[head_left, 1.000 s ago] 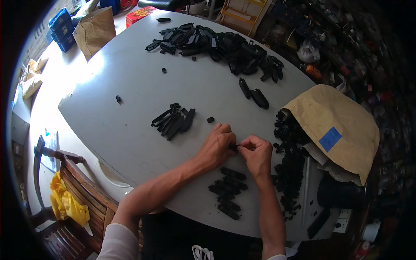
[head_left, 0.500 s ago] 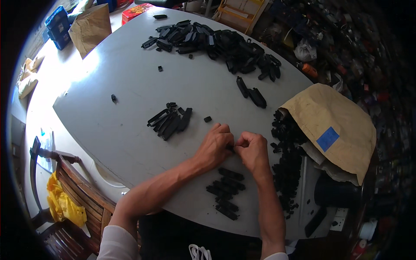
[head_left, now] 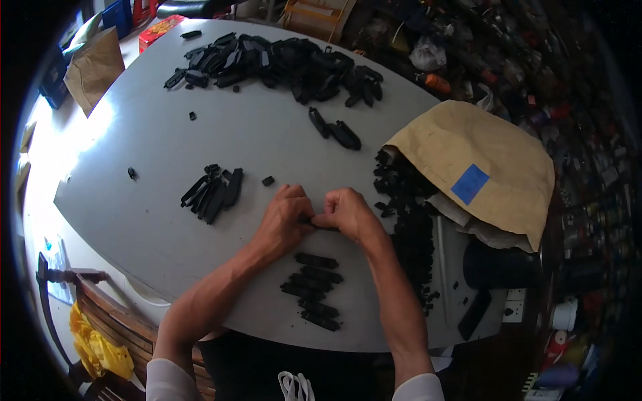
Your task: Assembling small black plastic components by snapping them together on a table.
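With left hand and right hand close together, pinched on 1 mostly hidden black part, best to brace steadily and press lightly, evenly.

The grey counter is strewn with a far heap of black pieces, a smaller cluster, a near row, small black parts and a paper bag.
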The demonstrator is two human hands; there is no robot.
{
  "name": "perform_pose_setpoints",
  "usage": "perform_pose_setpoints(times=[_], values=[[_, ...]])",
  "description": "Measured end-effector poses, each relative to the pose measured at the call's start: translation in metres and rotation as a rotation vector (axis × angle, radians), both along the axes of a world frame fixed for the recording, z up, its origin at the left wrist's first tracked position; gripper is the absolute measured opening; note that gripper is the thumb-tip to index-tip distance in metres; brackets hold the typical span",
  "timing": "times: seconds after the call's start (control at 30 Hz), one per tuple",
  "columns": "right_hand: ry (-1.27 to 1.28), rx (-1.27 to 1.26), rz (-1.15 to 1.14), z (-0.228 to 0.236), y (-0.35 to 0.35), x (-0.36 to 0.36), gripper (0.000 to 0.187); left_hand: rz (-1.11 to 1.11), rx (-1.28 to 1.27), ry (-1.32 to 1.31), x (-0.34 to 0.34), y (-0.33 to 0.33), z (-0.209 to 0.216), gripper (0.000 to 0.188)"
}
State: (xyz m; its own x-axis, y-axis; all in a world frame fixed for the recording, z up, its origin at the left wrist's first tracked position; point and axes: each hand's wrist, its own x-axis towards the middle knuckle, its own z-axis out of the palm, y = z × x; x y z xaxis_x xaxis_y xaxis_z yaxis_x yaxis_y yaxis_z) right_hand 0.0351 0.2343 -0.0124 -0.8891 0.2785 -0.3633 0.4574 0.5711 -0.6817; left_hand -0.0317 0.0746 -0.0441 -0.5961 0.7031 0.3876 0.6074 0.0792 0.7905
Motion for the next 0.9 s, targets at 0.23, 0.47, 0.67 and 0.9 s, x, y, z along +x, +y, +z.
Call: perform_pose_setpoints(times=[0.23, 0.47, 0.67, 0.9], values=[[0.432, 0.414, -0.356, 0.013, 0.065, 0.047, 0.009, -0.045, -0.140, -0.017, 0.003, 0.001, 0.008, 0.029], [0.115, 0.840, -0.030, 0.020, 0.044, 0.039, 0.016, -0.058, -0.115, -0.002, 0.004, -0.001, 0.005, 0.028], [0.410, -0.266, -0.380, 0.027, 0.032, 0.048, 0.005, -0.062, -0.121, -0.018, 0.004, -0.002, 0.005, 0.028], [0.431, -0.476, -0.317, 0.019, 0.011, 0.052, 0.009, -0.054, -0.112, -0.013, 0.005, -0.002, 0.004, 0.027]])
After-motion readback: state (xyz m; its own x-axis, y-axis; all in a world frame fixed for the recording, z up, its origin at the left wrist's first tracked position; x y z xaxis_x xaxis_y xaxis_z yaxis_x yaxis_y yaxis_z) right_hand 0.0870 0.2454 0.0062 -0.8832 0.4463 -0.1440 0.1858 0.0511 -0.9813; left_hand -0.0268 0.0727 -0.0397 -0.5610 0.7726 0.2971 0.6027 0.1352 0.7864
